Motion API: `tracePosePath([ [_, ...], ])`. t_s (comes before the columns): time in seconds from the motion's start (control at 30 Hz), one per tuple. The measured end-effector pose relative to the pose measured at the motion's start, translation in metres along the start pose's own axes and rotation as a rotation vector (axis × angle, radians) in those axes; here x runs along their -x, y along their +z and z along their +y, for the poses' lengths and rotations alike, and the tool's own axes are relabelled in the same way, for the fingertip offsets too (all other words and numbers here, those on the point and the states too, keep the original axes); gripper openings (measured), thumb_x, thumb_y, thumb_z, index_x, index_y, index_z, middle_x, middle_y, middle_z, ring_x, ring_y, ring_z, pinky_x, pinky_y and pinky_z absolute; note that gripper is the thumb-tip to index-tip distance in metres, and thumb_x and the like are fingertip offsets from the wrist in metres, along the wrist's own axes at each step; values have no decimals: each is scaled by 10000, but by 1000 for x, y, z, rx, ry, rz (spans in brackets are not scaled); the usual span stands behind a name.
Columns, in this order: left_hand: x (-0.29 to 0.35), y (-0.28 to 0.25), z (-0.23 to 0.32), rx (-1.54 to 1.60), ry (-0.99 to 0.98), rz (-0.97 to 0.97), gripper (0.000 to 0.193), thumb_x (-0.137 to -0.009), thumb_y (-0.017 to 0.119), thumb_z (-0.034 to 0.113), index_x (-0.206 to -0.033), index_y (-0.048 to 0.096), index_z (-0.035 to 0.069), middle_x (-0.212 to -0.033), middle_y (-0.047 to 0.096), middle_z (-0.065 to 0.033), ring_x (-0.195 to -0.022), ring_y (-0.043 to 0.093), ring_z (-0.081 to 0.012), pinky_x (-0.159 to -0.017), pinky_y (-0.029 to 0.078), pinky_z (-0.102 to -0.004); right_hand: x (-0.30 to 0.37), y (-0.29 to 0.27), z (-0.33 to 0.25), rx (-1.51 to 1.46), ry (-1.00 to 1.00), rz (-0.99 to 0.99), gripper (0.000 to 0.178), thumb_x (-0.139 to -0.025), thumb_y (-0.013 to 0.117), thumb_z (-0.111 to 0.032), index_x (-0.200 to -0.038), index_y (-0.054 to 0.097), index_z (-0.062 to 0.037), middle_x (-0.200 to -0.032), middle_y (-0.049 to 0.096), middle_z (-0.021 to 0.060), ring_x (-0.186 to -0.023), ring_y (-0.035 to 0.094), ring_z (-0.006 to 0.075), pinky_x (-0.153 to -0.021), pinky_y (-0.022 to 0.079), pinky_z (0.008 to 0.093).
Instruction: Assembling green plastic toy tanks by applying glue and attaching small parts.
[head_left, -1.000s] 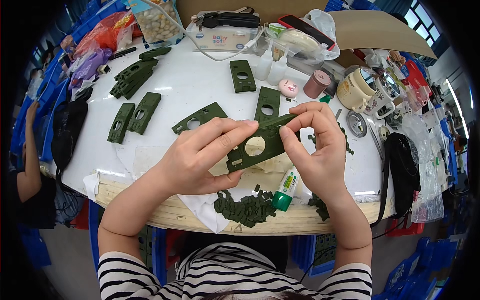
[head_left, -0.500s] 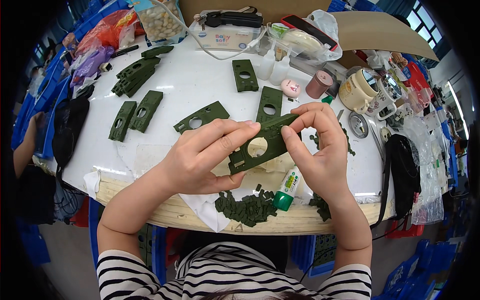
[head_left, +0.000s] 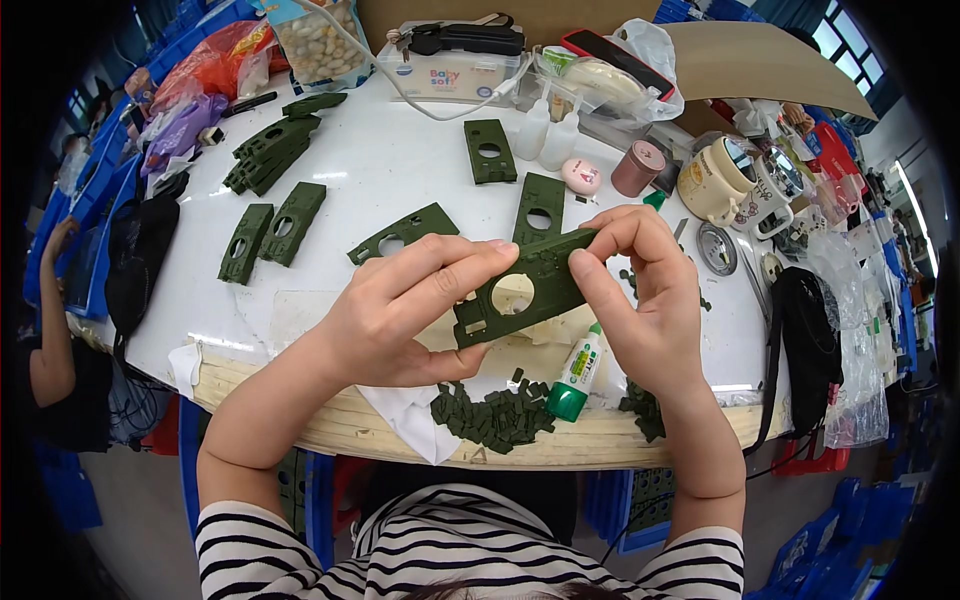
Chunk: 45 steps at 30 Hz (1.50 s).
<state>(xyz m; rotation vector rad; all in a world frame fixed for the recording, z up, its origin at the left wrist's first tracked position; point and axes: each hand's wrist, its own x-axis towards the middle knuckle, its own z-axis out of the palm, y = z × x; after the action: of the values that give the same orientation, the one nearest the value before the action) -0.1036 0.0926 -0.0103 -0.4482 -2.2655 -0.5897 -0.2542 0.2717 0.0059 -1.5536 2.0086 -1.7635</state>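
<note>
Between my two hands, above the table's near edge, is a dark green plastic model tank hull plate [head_left: 545, 278] with a round hole. My left hand [head_left: 405, 305] grips its left end, thumb underneath and fingers along the upper edge. My right hand [head_left: 645, 290] pinches the upper right corner with thumb and fingertips; whether a small part sits in that pinch is hidden. Below the plate lies a heap of small green plastic pieces [head_left: 492, 416]. A glue bottle [head_left: 576, 378] with a green cap rests beside the heap. More small pieces [head_left: 642, 410] lie partly behind my right wrist.
Similar green plates [head_left: 293, 222] lie about the table, with a stack [head_left: 270, 155] at the far left. Two white squeeze bottles [head_left: 560, 138], a pink canister [head_left: 638, 168] and mugs [head_left: 716, 180] stand farther back. A black pouch [head_left: 808, 335] lies right. At far left shows another person's arm [head_left: 52, 340].
The plate has shifted very slightly left in my hands, and my right hand has moved a little to the right. At far left, the other person's arm has moved.
</note>
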Motion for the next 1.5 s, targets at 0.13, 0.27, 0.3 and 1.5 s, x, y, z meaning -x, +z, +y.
tracePosePath([
  [0.13,-2,-1,-2,33,-1,0,635,-600,758,105,-1191,600,-61,-1057,641,-176,-849,652,-250,-711,559,-316,1,-3,-4,-305,171,11,98,-886,624,-58,-898,556,12,-905,603,56,-839,567,105,-782,453,248],
  [0.27,-1,-3,-3,56,-25,-6,629,-609,761,102,-1194,597,-62,-1083,637,-181,-874,648,-248,-731,558,-317,-2,-5,-7,-349,216,-6,115,-914,598,-52,-982,539,21,-936,607,47,-829,567,76,-780,463,228],
  [0.3,-1,-3,-3,70,-28,-7,643,-612,764,89,-1214,586,-47,-1089,628,-175,-880,643,-258,-737,556,-325,-2,-5,-6,-357,216,-1,123,-910,600,-43,-994,538,22,-940,606,49,-828,571,78,-777,466,229],
  [1.5,6,-8,-12,1074,-899,320,357,-944,577,198,-1248,490,34,-1106,642,-90,-997,644,-166,-867,552,-349,30,26,-30,612,-424,-861,204,-687,644,-57,-891,642,-50,-840,613,39,-718,609,205,-596,497,320],
])
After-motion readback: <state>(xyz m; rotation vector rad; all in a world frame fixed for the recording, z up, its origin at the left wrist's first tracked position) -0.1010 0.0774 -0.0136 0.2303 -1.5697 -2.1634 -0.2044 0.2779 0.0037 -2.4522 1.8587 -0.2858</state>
